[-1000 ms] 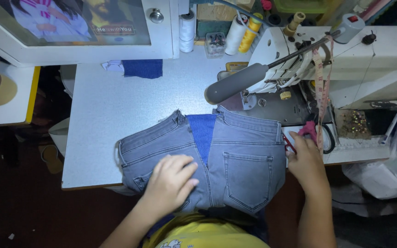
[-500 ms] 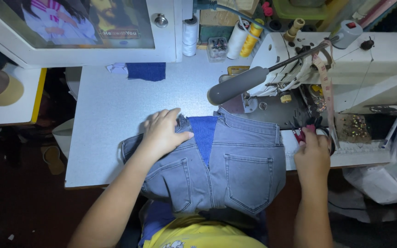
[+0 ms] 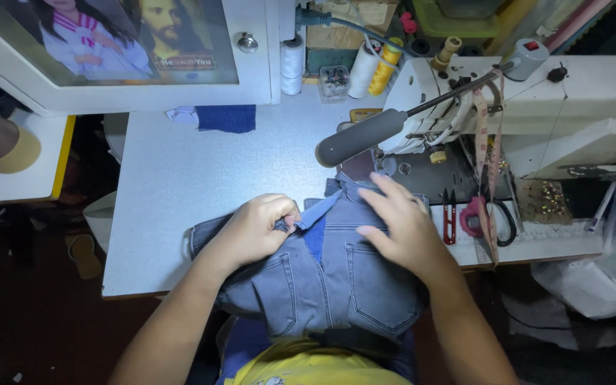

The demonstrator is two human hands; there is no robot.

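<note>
The grey denim jeans (image 3: 322,278) are lying waistband-up across the near edge of the tabletop (image 3: 180,178), just in front of the sewing machine (image 3: 536,107). The left hand (image 3: 254,232) is pinching the folded edge of a blue fabric patch (image 3: 316,221) at the centre seam of the jeans, its grip closed with thumb and fingertips pressed together on the cloth. The right hand (image 3: 401,224) is resting flat and open on the jeans, to the right of the patch, fingers spread and gripping nothing. To do this step well, the fold should probably be kept taut and aligned with the seam while the flat hand is holding the denim smooth. Red-handled scissors (image 3: 483,217) and a thread snip (image 3: 449,217) are lying right of the jeans, beside the machine.
</note>
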